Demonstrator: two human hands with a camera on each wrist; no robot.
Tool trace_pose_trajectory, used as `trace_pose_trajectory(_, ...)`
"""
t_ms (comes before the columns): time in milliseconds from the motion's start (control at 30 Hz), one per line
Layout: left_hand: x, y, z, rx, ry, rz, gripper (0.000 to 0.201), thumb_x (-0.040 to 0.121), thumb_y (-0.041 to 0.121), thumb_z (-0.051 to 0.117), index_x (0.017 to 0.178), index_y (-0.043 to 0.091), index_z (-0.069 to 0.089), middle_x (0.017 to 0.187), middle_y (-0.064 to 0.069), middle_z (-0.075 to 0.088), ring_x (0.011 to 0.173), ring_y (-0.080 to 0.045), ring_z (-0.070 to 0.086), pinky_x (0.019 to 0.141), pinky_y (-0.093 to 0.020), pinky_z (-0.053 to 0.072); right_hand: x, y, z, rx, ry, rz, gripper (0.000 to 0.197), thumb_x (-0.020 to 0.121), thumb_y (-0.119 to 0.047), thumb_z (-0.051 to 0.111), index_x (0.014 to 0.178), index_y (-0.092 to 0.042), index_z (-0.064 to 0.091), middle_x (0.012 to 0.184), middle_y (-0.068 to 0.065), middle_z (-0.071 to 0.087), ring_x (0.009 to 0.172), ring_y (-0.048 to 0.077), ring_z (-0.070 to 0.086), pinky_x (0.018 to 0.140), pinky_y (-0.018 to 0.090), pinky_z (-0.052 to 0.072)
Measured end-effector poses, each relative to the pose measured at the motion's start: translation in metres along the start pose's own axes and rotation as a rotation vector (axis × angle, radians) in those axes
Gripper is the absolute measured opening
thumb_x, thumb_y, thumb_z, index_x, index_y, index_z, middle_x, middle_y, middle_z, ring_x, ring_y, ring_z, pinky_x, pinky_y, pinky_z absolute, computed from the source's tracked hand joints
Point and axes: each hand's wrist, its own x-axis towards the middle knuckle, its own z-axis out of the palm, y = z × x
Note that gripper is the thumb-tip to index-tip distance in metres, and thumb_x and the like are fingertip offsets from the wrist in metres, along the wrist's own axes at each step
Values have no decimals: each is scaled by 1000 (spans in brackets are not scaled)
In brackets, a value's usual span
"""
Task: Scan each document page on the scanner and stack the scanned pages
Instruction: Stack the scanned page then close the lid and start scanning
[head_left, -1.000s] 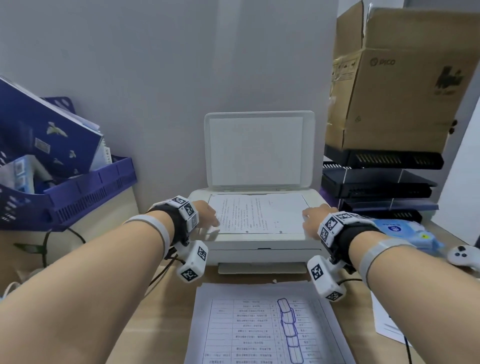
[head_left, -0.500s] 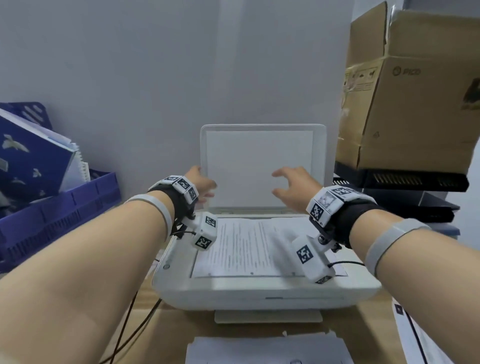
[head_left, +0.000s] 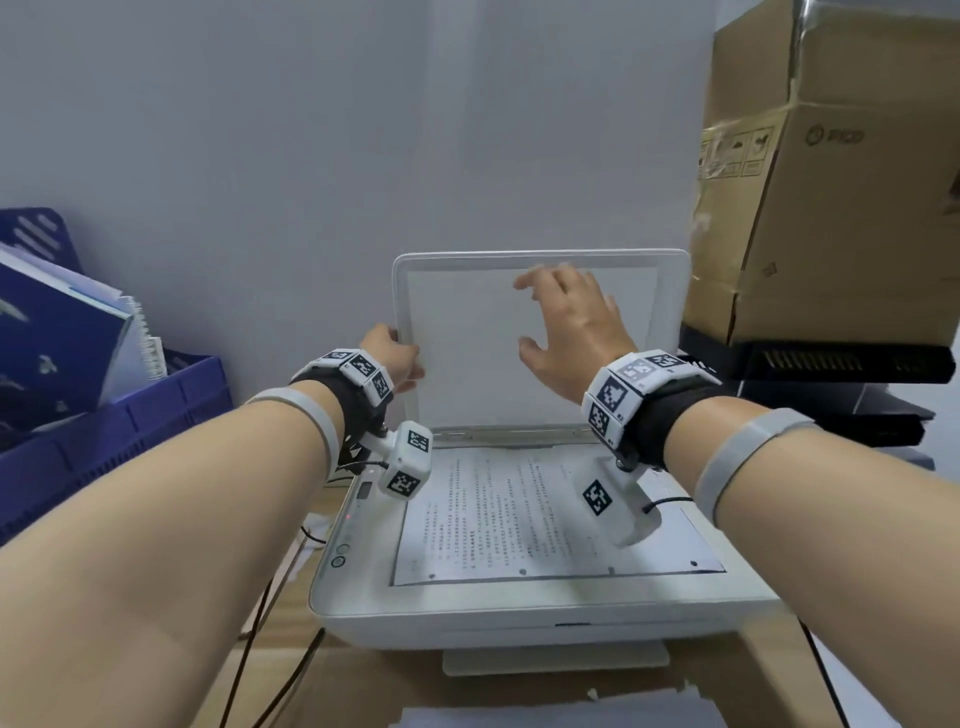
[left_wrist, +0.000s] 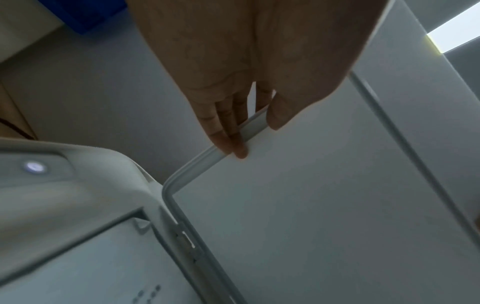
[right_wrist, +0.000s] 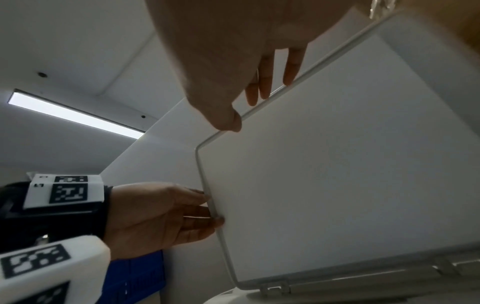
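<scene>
A white scanner (head_left: 519, 613) stands in front of me with its lid (head_left: 467, 374) raised upright. A printed document page (head_left: 519, 514) lies flat on the glass. My left hand (head_left: 395, 358) pinches the lid's left edge; the left wrist view shows the thumb on the inner face and the fingers (left_wrist: 228, 142) behind the lid (left_wrist: 337, 205). My right hand (head_left: 561, 317) is up near the lid's top edge with fingers spread and straight. In the right wrist view its fingertips (right_wrist: 288, 80) reach the top rim of the lid (right_wrist: 337, 164), and the left hand (right_wrist: 182, 214) shows at the side edge.
A blue basket (head_left: 130, 426) with folders stands at the left. At the right a cardboard box (head_left: 831, 208) sits on black trays (head_left: 831, 358) close to the lid. A paper stack (head_left: 545, 719) lies before the scanner. Dark cables (head_left: 270, 665) run down the left.
Both hands left the sides of the page on the glass and rose to the raised lid. The left took hold of its left edge, the right reached its top. The view moved closer.
</scene>
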Motion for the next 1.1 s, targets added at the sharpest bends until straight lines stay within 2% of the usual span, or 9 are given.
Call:
trace_pose_trajectory(133,-25,-6,-15,24,-28,64,31,95,-3,41,116,7,61,97,-15,66,52,-15,64,56,-27,57,-5,-23,-18,-157,87,-37,61,80,-44,70,133,-28,45,120,2,48,117,26,43,97,45,35)
trace_pose_trajectory(267,-60,-26,-35,119,-194,67,18,94,3,55,109,5,65,96,-11,68,79,-21,67,83,-38,57,-21,-36,-28,-220,-34,-137,46,77,-63,66,114,-37,62,111,-1,50,114,24,43,99,45,31)
trace_pose_trajectory(367,-80,-45,-53,329,-120,153,23,90,1,53,95,15,70,93,-9,66,82,-22,58,71,-31,50,-44,-45,-24,-157,-218,-160,31,85,-59,62,105,-38,68,107,-6,57,110,21,50,96,39,34)
trace_pose_trajectory(500,-104,-65,-76,484,-87,21,37,90,-1,52,108,26,68,100,-7,65,66,-24,61,56,-21,47,-78,-49,-15,-44,-375,-107,20,88,-48,61,103,-37,68,103,-9,61,100,17,58,82,31,45)
trace_pose_trajectory(600,-122,-84,-79,342,-143,-153,40,91,-2,48,114,27,66,109,-7,67,93,-25,67,69,-30,56,-101,-49,-2,-19,-545,-89,32,83,-49,66,113,-38,64,111,-9,59,105,17,57,89,36,49)
trace_pose_trajectory(700,-141,-97,-75,248,-149,-189,41,96,-2,44,127,19,60,108,-8,66,80,-23,62,49,-24,54,-122,-48,13,-25,-687,-85,54,75,-62,68,123,-38,58,118,-6,54,114,18,51,95,41,47)
trace_pose_trajectory(833,-152,-108,-70,350,-111,-103,51,95,-8,36,134,17,56,136,-9,57,115,-31,58,76,-27,51,-139,-43,29,96,-727,21,58,85,-69,54,133,-36,54,136,-1,49,127,21,45,105,45,39)
trace_pose_trajectory(900,-155,-111,-67,376,-60,-78,44,99,0,36,135,17,55,136,-10,57,120,-32,57,70,-17,49,-145,-39,35,98,-710,39,55,91,-66,45,137,-37,50,144,-1,45,133,22,42,109,47,36)
trace_pose_trajectory(1100,-162,-122,-58,370,23,-35,44,100,3,32,135,17,56,140,-2,54,126,-27,52,100,-26,39,-165,-38,47,21,-583,-26,50,101,-51,25,145,-33,40,151,-2,41,143,21,31,114,44,27)
